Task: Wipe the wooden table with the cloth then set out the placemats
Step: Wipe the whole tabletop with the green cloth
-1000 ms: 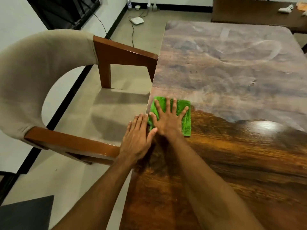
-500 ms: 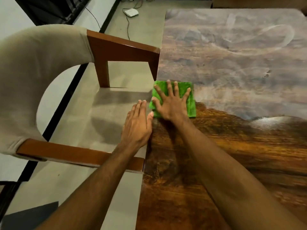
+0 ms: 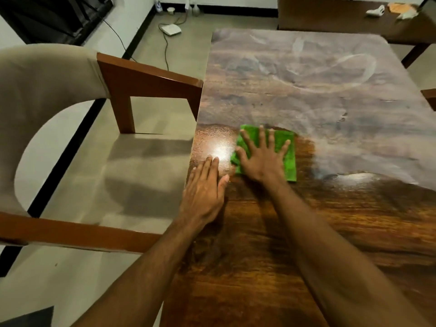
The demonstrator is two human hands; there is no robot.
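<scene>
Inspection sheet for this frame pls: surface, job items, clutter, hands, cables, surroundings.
Surface: wooden table, near part dark and glossy, far part hazy with pale smears.
Job's things: green cloth folded flat where gloss meets haze, towards the table's left edge; placemats: nothing seen.
Clutter: nothing seen on this table.
Hands: right hand pressed flat on the cloth, fingers spread; left hand flat on bare wood beside it at the table's edge, holding nothing.
Cables: dark cable on the floor, leading to a white box.
Surroundings: upholstered chair against the table's left side; second table behind, small items on it too far to identify.
</scene>
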